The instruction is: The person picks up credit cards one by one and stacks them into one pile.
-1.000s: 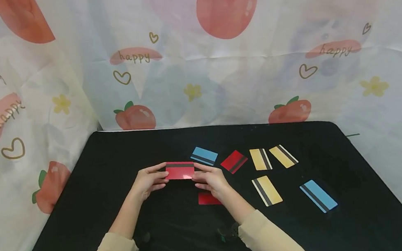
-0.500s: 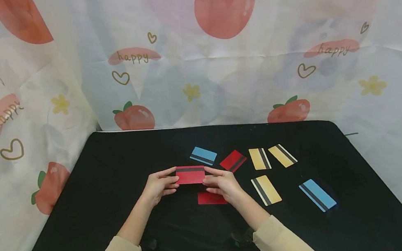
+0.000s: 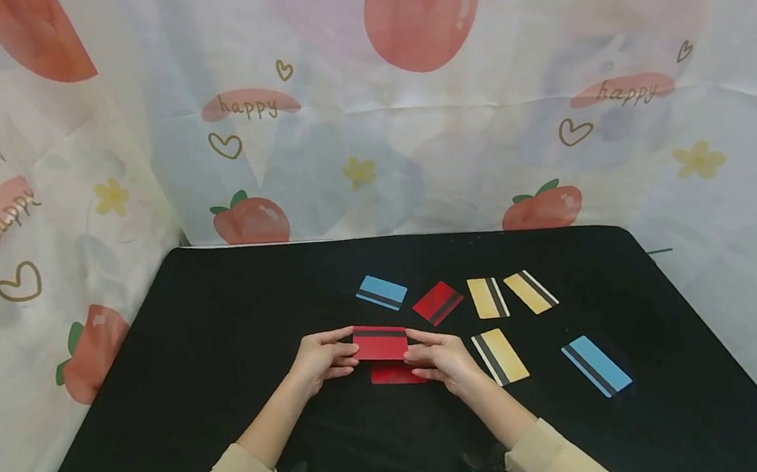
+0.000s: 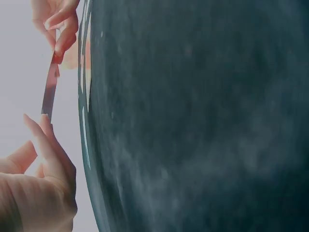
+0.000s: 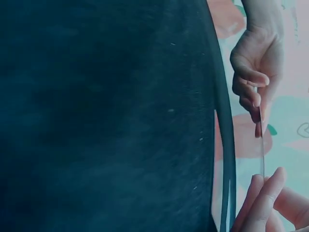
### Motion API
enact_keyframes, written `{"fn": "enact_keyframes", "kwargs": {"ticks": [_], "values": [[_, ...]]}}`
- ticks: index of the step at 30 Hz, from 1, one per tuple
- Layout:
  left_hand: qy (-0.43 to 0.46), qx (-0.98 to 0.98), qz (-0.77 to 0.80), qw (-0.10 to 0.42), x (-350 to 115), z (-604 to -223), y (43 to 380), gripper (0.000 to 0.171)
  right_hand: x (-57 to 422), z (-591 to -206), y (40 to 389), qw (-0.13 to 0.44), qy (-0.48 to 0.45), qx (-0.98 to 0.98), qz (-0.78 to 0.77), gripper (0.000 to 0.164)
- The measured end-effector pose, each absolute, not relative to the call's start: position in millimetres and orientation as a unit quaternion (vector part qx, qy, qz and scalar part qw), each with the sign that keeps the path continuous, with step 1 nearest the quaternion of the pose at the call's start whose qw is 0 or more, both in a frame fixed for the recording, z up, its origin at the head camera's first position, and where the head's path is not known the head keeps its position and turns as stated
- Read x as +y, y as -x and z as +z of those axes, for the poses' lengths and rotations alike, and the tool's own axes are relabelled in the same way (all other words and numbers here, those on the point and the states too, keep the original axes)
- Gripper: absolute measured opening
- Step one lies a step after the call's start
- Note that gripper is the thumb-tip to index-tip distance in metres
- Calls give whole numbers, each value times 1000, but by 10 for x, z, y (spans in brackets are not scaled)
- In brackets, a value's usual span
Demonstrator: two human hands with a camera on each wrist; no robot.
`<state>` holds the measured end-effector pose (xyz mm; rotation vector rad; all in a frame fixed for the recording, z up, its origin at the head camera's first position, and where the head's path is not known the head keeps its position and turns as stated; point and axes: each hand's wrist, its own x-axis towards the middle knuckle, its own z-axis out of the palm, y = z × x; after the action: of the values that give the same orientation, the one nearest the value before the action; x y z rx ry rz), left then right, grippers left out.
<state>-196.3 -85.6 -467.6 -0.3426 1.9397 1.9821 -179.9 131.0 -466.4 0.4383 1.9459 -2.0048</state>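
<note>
Between both hands a red card [image 3: 378,332] with a dark stripe is held level, its stripe along the far edge. My left hand [image 3: 323,362] pinches its left end, while my right hand [image 3: 450,362] pinches the right end. Both wrist views show the card nearly edge-on, raised off the table: a thin strip in the left wrist view [image 4: 49,92] and a line in the right wrist view [image 5: 262,154]. Another red card [image 3: 394,375] lies on the table just below, partly hidden by the held card and right fingers.
On the black table [image 3: 232,307] lie a blue card [image 3: 381,292] and a red card [image 3: 438,304] behind the hands. Several yellow cards [image 3: 500,357] lie to the right, with another blue card [image 3: 597,367] farther right. A patterned curtain [image 3: 312,142] stands behind.
Both hands have carried the held red card right and toward the body, so it now overlaps the red card lying on the table in the head view. Other cards stay put.
</note>
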Motion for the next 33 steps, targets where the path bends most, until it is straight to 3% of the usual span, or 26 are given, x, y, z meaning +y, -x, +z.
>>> {"fn": "enact_keyframes", "kwargs": {"ticks": [17,33], "values": [[135,691,678,211,-647,-4749,1853,43,1486,-4709,1650,170,-172,701,-671,41],[111,735,638,203,-566,-4782,1814,42,1546,-4725,1626,161,-147,728,-650,39]]}}
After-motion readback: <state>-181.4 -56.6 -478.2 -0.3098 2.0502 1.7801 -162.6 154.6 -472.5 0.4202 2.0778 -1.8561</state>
